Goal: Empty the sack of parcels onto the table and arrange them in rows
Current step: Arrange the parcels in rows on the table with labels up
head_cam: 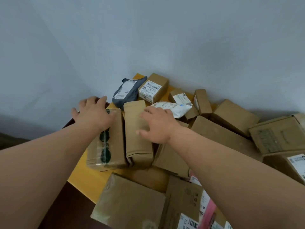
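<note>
The yellow wooden table (89,176) already carries the parcels — no sack shows, so emptying looks done, but most lie jumbled from one to five o'clock. Only two long brown cardboard boxes stand side by side at centre: the tape-wrapped one (113,146) at nine o'clock, the plain one (137,138) beside it. The left hand (94,113) rests fingers spread on the taped box; the right hand (156,124) presses loosely spread fingers on the plain one — neither grips.

Mid-frame, the left hand (92,113) lies flat on a taped brown box (107,146); the right hand (156,124) spreads its fingers (148,111) over the neighbouring brown parcel (137,138), amid cardboard parcels crowding the yellow worktop (85,176)
</note>
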The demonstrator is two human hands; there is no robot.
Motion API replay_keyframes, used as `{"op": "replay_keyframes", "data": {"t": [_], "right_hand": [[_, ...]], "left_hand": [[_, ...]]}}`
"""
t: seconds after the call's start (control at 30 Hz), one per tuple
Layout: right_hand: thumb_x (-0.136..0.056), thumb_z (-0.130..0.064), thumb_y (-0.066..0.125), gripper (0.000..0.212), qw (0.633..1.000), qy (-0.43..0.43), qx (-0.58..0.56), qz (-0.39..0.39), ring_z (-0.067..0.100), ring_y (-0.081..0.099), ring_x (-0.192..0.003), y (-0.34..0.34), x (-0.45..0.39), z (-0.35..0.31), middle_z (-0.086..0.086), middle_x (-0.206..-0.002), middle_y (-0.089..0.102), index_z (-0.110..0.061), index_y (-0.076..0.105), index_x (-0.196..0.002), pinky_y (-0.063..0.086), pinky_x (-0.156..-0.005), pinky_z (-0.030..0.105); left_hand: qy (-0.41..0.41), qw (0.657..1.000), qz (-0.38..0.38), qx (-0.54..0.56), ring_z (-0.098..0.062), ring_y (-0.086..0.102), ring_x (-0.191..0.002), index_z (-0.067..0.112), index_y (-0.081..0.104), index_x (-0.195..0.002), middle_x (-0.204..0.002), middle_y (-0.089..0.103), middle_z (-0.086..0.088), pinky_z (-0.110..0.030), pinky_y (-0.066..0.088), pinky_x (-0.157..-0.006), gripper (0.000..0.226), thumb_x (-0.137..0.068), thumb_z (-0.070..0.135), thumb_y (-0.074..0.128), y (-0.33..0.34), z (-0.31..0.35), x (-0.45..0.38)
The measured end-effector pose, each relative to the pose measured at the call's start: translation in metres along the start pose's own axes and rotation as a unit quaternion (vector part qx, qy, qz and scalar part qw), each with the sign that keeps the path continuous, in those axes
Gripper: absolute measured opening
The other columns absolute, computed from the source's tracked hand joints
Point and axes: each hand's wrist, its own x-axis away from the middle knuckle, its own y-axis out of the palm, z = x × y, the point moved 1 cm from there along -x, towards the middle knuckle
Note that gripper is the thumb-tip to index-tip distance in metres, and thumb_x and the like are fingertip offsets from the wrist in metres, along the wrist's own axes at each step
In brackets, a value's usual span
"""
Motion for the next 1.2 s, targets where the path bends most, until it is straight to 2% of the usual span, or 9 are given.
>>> {"op": "replay_keyframes", "data": {"t": [0.1, 0.2, 0.3, 0.53, 0.67, 0.8, 1.0, 1.13, 1.2], "right_hand": [[-0.086, -0.075, 0.043, 0.081, 0.997, 0.010, 0.017, -0.074, 0.030, 0.007, -0.151, 0.018, 0.005, -0.012, -0.004, -0.167, 0.001, -0.040, 0.019, -0.154, 0.006, -0.119, 0.055], [-0.083, -0.078, 0.044, 0.086, 0.996, 0.043, 0.017, -0.077, 0.029, 0.002, -0.152, 0.030, 0.013, -0.014, -0.008, -0.166, -0.006, -0.045, 0.011, -0.154, 0.003, -0.120, 0.053], [-0.082, -0.074, 0.047, 0.085, 0.994, 0.091, 0.021, -0.061, 0.027, 0.006, -0.152, 0.028, 0.023, -0.010, -0.006, -0.167, 0.001, -0.045, 0.013, -0.154, 0.005, -0.122, 0.053], [-0.086, -0.053, 0.048, 0.062, 0.985, 0.169, 0.015, 0.025, 0.026, 0.033, -0.138, 0.019, 0.035, -0.037, 0.000, -0.149, 0.040, -0.029, 0.045, -0.143, 0.023, -0.117, 0.049], [-0.094, -0.031, 0.047, 0.035, 0.986, 0.118, 0.036, 0.115, 0.021, 0.046, -0.113, 0.012, 0.024, -0.079, 0.000, -0.123, 0.052, -0.022, 0.058, -0.125, 0.040, -0.098, 0.037], [-0.098, -0.024, 0.045, 0.013, 0.992, 0.093, -0.044, 0.075, 0.015, 0.052, -0.085, 0.009, 0.007, -0.117, -0.006, -0.090, 0.052, -0.022, 0.056, -0.092, 0.042, -0.073, 0.028], [-0.101, -0.027, 0.046, 0.019, 0.992, 0.103, -0.036, -0.065, 0.017, 0.054, -0.087, 0.019, -0.013, -0.141, 0.001, -0.099, 0.058, -0.017, 0.055, -0.115, 0.044, -0.073, 0.030], [-0.097, -0.024, 0.052, 0.029, 0.988, 0.080, -0.124, -0.044, 0.019, 0.057, -0.096, 0.025, -0.016, -0.152, 0.000, -0.110, 0.061, -0.020, 0.051, -0.125, 0.050, -0.083, 0.033], [-0.095, -0.020, 0.054, 0.046, 0.977, 0.075, -0.194, -0.040, 0.021, 0.059, -0.107, 0.030, -0.019, -0.158, 0.000, -0.124, 0.061, -0.025, 0.044, -0.139, 0.052, -0.090, 0.036]], "left_hand": [[-0.023, 0.997, -0.066, -0.007, -0.035, 0.012, -0.148, 0.039, 0.017, -0.154, -0.163, 0.016, -0.005, -0.060, 0.020, -0.116, 0.082, -0.086, 0.072, 0.047, 0.012, -0.028, 0.005], [-0.006, 0.991, -0.121, 0.055, -0.040, 0.024, -0.144, 0.036, 0.016, -0.156, -0.162, 0.016, -0.009, -0.054, 0.030, -0.114, 0.088, -0.084, 0.072, 0.053, 0.024, -0.047, 0.008], [0.015, 0.979, -0.138, 0.149, -0.036, 0.036, -0.139, 0.029, 0.018, -0.157, -0.159, 0.023, -0.011, -0.047, 0.037, -0.108, 0.078, -0.093, 0.054, 0.057, 0.028, -0.059, 0.008], [0.085, 0.964, -0.171, 0.186, -0.028, 0.012, -0.152, 0.026, 0.012, -0.160, -0.167, 0.001, -0.006, -0.039, 0.022, -0.119, 0.070, -0.102, 0.036, 0.050, 0.029, -0.081, 0.011], [0.100, 0.970, -0.158, 0.156, -0.031, 0.029, -0.145, 0.029, 0.015, -0.159, -0.166, 0.002, -0.007, -0.037, 0.031, -0.113, 0.066, -0.102, 0.038, 0.049, 0.029, -0.092, 0.017], [0.114, 0.972, -0.164, 0.128, -0.029, 0.044, -0.133, 0.031, 0.017, -0.158, -0.164, 0.009, -0.007, -0.035, 0.043, -0.103, 0.065, -0.102, 0.035, 0.049, 0.027, -0.104, 0.018], [0.089, 0.970, -0.185, 0.131, -0.018, 0.054, -0.098, 0.037, 0.013, -0.158, -0.160, 0.019, -0.010, -0.027, 0.047, -0.075, 0.061, -0.105, 0.028, 0.041, 0.026, -0.120, 0.016], [0.037, 0.961, -0.174, 0.211, -0.033, 0.047, -0.127, 0.029, 0.020, -0.158, -0.157, 0.028, -0.012, -0.039, 0.049, -0.096, 0.058, -0.104, 0.048, 0.031, 0.025, -0.127, 0.018], [-0.015, 0.942, -0.186, 0.278, -0.037, 0.047, -0.129, 0.024, 0.028, -0.156, -0.152, 0.037, -0.013, -0.050, 0.049, -0.100, 0.085, -0.088, 0.075, 0.035, 0.025, -0.131, 0.017]]}}
